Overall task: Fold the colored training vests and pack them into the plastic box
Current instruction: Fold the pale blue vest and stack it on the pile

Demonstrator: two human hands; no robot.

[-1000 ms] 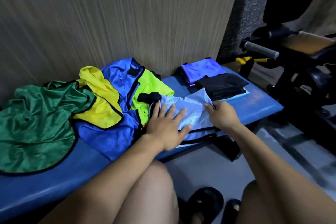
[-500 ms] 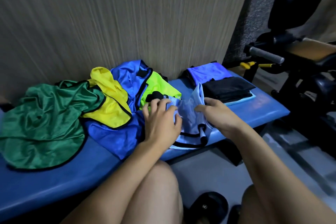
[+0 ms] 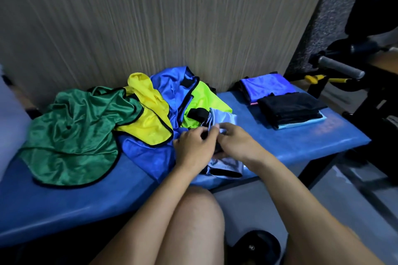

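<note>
A light blue vest (image 3: 224, 118) with black trim lies bunched at the front of the blue bench (image 3: 301, 142). My left hand (image 3: 193, 148) and my right hand (image 3: 237, 142) meet over its middle, and both pinch its fabric with curled fingers. Left of them lie loose vests: green (image 3: 71, 133), yellow (image 3: 148, 118), royal blue (image 3: 172, 88) and lime (image 3: 204, 99). To the right, a folded black vest (image 3: 290, 109) lies on a light blue one, with a folded violet-blue vest (image 3: 267, 86) behind. No plastic box is in view.
A wood-grain wall (image 3: 172, 17) stands right behind the bench. Dark gym equipment with a grey handle (image 3: 340, 69) and a yellow part (image 3: 312, 78) stands at the right. My knees and black sandals (image 3: 256, 247) are below, over a grey floor.
The flat light blue vest got folded in from the right and bunched. My left hand went from flat on it to pinching it, and my right hand moved left to meet it.
</note>
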